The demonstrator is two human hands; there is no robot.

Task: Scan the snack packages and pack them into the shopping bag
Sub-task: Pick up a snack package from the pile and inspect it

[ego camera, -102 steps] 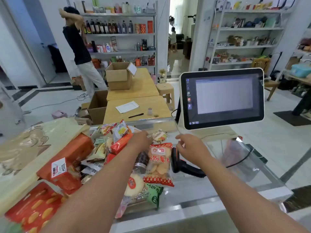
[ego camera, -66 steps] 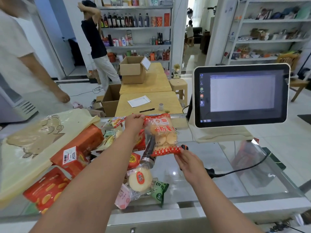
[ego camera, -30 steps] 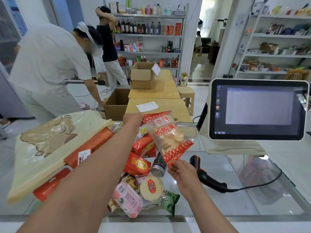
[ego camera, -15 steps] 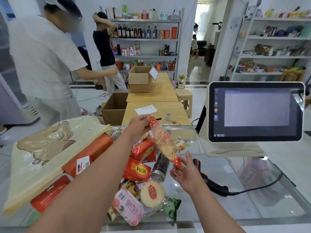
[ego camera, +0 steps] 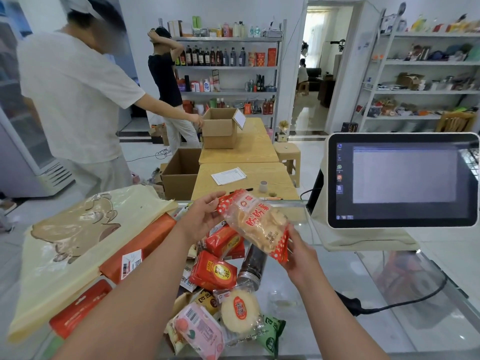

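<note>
Red-trimmed cracker pack held up over the desk: left hand fingers pinch the top seal, right hand fingers grip the bottom edge. Probably turning it to find the barcode; scanner lies idle near the right wrist.

- We saw the rice cracker pack wrapped in glossy, crinkled clear plastic with red printed ends.
- The counter was smooth, reflective glass.
- The shopping bag looked like matt cream cloth.
- The boxes were plain brown cardboard; the tables were light wood.
</note>
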